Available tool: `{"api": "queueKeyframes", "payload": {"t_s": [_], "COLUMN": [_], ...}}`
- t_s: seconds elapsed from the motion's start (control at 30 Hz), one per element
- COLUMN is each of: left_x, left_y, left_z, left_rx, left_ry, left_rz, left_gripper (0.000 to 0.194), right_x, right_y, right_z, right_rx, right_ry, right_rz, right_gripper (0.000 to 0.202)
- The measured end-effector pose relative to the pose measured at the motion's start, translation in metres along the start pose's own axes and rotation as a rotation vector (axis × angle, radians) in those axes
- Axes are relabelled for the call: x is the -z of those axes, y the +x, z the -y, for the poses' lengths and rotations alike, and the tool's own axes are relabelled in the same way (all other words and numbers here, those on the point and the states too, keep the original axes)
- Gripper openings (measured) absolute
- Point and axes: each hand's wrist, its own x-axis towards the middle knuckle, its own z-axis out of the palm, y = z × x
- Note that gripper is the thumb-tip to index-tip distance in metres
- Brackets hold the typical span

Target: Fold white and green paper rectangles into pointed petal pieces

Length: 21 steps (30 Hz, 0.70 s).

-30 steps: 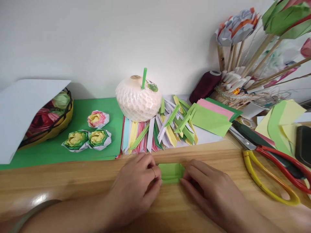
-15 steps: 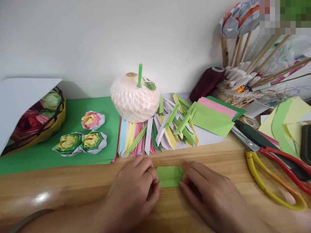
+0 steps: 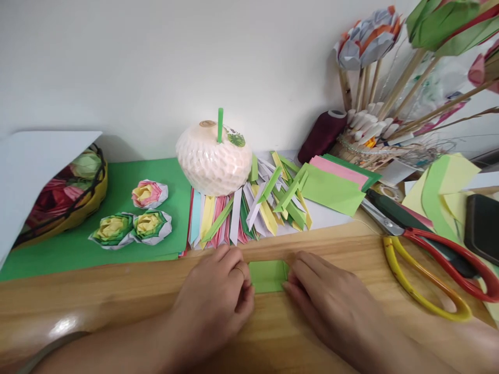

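Note:
A small light green paper rectangle with creased ends lies on the wooden table between my two hands. My left hand pinches its left end, fingers curled, with a ring on one finger. At the right end, my right hand has its fingertips closed on the paper's folded edge. Just beyond the hands is a pile of folded paper strips in green, yellow, white and pink.
Three paper flowers rest on green sheets at the left, near a basket. A textured white drink container stands behind. Scissors, a phone, a thread spool and green sheets are at the right.
The view has shifted, showing more at the right. The hands and the green paper keep nearly the same arrangement, with the right fingers still at the paper's right end.

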Motion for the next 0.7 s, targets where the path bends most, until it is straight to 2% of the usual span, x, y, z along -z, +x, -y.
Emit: {"api": "queueKeyframes", "payload": {"t_s": [0.17,0.37,0.47,0.57,0.63,0.7], "left_x": [0.000,0.004,0.006,0.006,0.003,0.000], "left_y": [0.000,-0.001,-0.002,-0.002,-0.002,-0.003], "left_z": [0.000,0.000,0.002,0.005,0.007,0.009], "left_rx": [0.006,0.010,-0.015,-0.136,-0.143,-0.130], "left_ry": [0.017,0.028,0.017,0.052,0.072,0.069], "left_rz": [0.034,0.077,0.065,0.036,-0.008,-0.084], "left_gripper": [0.015,0.013,0.009,0.015,0.017,0.028], "right_x": [-0.002,0.004,0.009,0.012,0.012,0.012], "right_y": [0.000,0.001,0.004,0.005,0.005,0.005], "right_z": [-0.002,-0.012,-0.019,-0.022,-0.021,-0.021], "right_rx": [-0.005,0.012,0.132,0.296,0.376,0.420], "right_ry": [-0.017,0.130,0.153,0.085,0.032,-0.008], "right_rz": [0.005,0.076,0.117,0.112,0.086,0.050], "right_gripper": [0.013,0.012,0.017,0.025,0.026,0.028]}}
